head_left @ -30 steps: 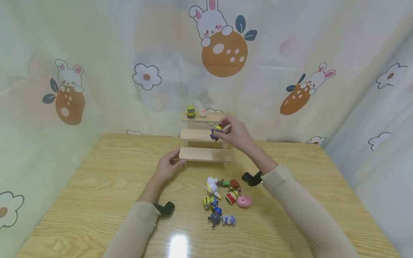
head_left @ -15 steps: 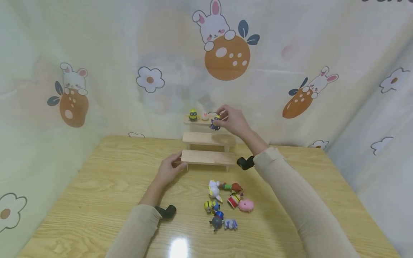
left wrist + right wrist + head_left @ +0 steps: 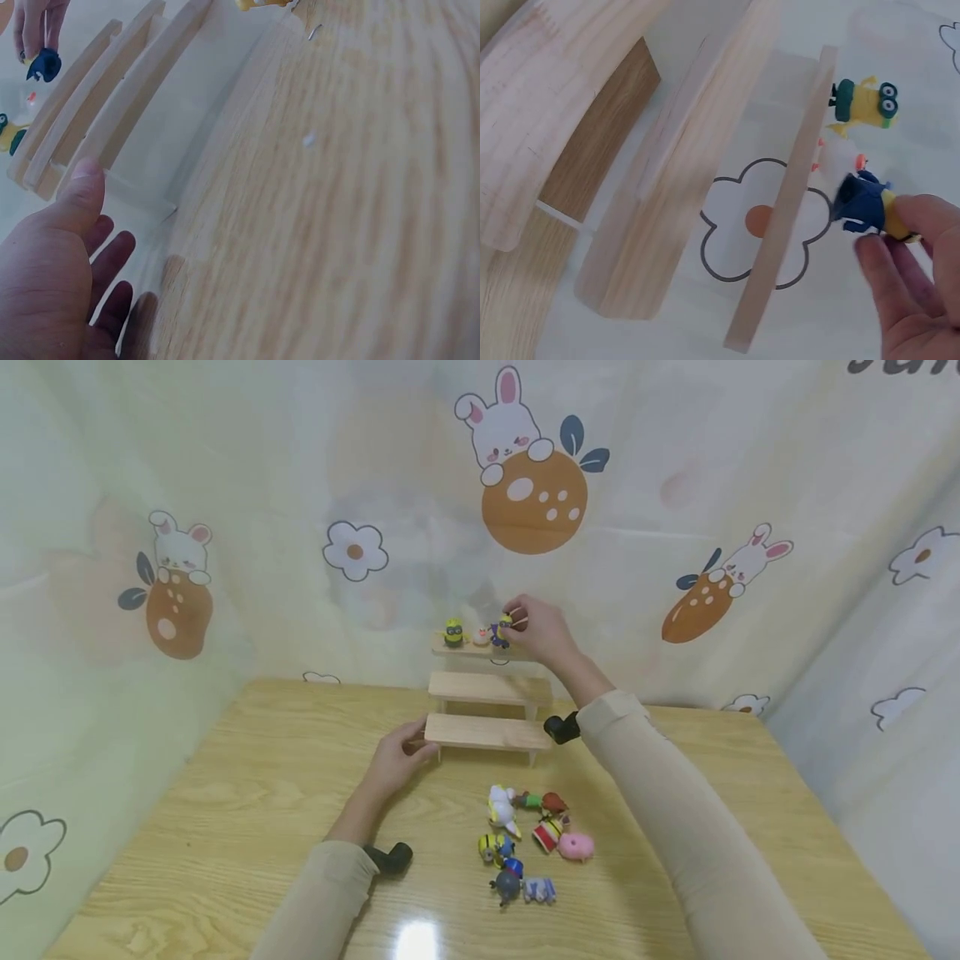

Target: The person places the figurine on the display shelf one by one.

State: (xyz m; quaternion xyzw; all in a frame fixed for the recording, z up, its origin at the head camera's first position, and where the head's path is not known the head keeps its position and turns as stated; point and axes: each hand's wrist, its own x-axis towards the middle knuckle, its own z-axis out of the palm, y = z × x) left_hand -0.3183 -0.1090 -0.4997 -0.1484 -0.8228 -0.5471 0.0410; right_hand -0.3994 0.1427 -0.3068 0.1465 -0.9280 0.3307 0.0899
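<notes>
A three-step wooden shelf (image 3: pixel 487 732) stands at the table's far middle. On its top step (image 3: pixel 795 217) are a yellow minion figure (image 3: pixel 453 632) and a small white-pink figure (image 3: pixel 481 635). My right hand (image 3: pixel 513 625) pinches a second minion in blue overalls (image 3: pixel 501 632), which sits on the top step just right of the white figure. In the right wrist view that toy (image 3: pixel 866 206) sits at my fingertips (image 3: pixel 900 247). My left hand (image 3: pixel 416 750) rests against the left end of the bottom step, thumb (image 3: pixel 79 199) on its side panel, fingers relaxed.
Several small toy figures (image 3: pixel 525 843) lie in a cluster on the wooden table (image 3: pixel 225 827) in front of the shelf, between my forearms. A cartoon rabbit curtain (image 3: pixel 525 485) hangs close behind the shelf and along both sides.
My right hand rose from the middle step's height to the top step, taking the blue-overall minion with it; the toy now sits there. My left hand stayed at the bottom step.
</notes>
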